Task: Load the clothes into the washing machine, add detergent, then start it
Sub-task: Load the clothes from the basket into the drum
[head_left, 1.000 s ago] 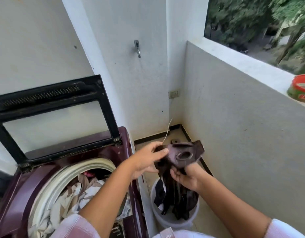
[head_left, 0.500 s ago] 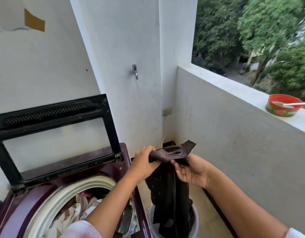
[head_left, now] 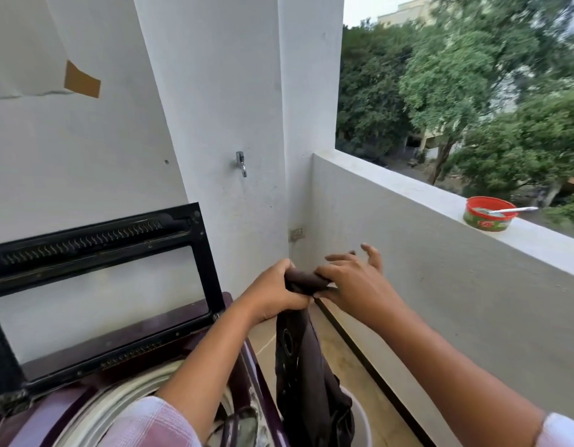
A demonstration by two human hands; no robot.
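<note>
- Your left hand (head_left: pixel 276 296) is curled tight round the bunched top of the dark brown cloth garment (head_left: pixel 306 366). It holds the garment high so that its length hangs straight and lifts free.
- Your right hand (head_left: pixel 352 279) lies over the same bunched edge, just beside the left. Its outer fingers are splayed and straight, while the thumb and forefinger lie against the cloth. I cannot tell whether they pinch it or only steady it.
- The garment, the piece now being loaded, hangs between the maroon top-loading washing machine (head_left: pixel 69 411) and the balcony wall. It is not yet over the drum.
- Its lower end trails into the round white plastic bucket (head_left: pixel 363 417) on the floor. Apart from that dark cloth, nothing else is visible inside the bucket.
- The machine's black-framed glass lid (head_left: pixel 98 285) stands tilted up and back, so the white drum rim (head_left: pixel 118 395) is open to you. Your left arm covers most of the opening. A scrap of laundry shows at its right edge, so judge the drum partly filled.
- To load this piece you must carry it left over the rim. Lift it enough that the tail clears the bucket and the machine's edge.
- A shallow round tub with a red rim and green side (head_left: pixel 487 217) sits on the white parapet ledge (head_left: pixel 408 188), well apart from you. A metal handle (head_left: pixel 513 209) rests across the tub and sticks out to the right.
- The tub may hold the detergent, though its label is too small to read.
</note>
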